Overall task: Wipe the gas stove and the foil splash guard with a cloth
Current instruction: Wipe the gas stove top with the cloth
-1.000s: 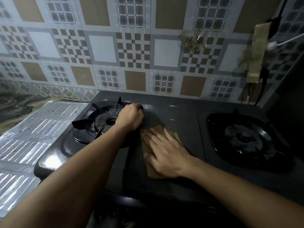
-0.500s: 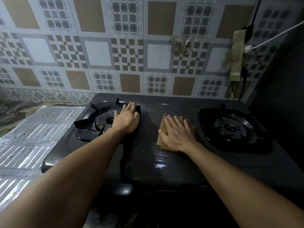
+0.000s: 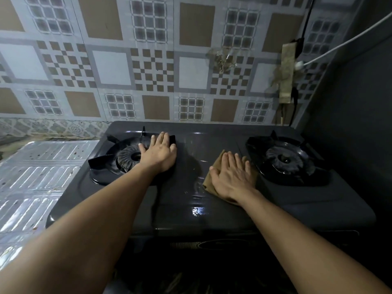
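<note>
Right hand (image 3: 232, 179) flat, fingers spread on cloth (image 3: 209, 183); left hand (image 3: 159, 154) spread, bracing gas stove (image 3: 212, 209); press evenly, overlapping strokes, avoid burner (image 3: 284, 159).

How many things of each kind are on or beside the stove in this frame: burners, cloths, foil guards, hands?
Burners: 2, left burner and right burner
Cloths: 1, brown cloth under the right hand
Foil splash guards: 1, foil splash guard
Hands: 2, counting the left hand
Total: 6
</note>
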Tool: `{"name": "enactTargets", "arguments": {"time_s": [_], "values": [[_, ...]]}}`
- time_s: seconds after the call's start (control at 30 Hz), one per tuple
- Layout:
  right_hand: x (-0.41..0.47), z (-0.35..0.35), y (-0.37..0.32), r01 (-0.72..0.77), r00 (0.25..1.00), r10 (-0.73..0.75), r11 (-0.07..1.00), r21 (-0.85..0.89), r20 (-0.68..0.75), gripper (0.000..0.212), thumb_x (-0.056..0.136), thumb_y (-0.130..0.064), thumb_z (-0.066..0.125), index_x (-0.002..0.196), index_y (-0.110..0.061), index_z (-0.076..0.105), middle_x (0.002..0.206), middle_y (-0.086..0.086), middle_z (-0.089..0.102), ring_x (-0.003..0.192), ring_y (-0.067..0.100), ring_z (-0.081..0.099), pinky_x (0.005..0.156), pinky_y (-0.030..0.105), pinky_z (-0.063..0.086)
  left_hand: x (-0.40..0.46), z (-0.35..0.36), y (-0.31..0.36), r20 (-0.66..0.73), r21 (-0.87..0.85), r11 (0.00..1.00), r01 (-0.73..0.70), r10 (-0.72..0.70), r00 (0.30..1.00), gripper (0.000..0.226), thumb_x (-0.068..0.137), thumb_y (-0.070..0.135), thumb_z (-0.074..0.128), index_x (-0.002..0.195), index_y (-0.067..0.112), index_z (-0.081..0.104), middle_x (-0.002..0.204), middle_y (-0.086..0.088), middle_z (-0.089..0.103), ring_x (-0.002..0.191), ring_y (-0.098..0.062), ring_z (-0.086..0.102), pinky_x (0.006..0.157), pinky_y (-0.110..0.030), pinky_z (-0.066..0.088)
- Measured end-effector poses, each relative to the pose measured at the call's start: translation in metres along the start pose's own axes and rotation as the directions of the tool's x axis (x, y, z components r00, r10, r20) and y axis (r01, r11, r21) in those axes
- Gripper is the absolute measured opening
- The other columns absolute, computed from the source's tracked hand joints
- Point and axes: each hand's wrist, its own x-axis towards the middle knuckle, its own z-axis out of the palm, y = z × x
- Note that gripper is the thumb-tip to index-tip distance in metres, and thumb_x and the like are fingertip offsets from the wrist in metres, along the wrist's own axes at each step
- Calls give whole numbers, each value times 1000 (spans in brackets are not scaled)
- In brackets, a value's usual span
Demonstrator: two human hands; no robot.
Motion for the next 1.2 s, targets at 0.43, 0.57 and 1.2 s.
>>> {"name": "enactTargets", "arguments": {"time_s": [0.43,0.57,1.2], "values": [[141,-15,-42,316,948,-310,946,-77,74,62,101,-47,19,156,-20,6,164,-2,2,150,19,2,121,46,-1,5,5,-1,-48,-15,999,-38,38,998,56,102,32,19,155,13,11,164,1,3,150,-20,-10,116,-56,-11],[120,-2,-71,526,849,-519,847,-74,98,58,103,-44,18,156,-20,9,164,-4,4,150,15,2,121,45,-1,4,3,-5,-41,-26,999,-22,21,999,56,103,31,19,155,13,11,164,1,2,150,-21,-10,117,-56,-10],[176,-17,-16,-257,966,258,966,36,-20,62,100,-40,12,154,-11,8,163,8,6,148,34,0,117,55,-4,6,5,-4,-73,-35,999,-19,16,997,55,103,34,17,154,16,13,163,1,6,150,-21,-6,117,-57,-6]]}}
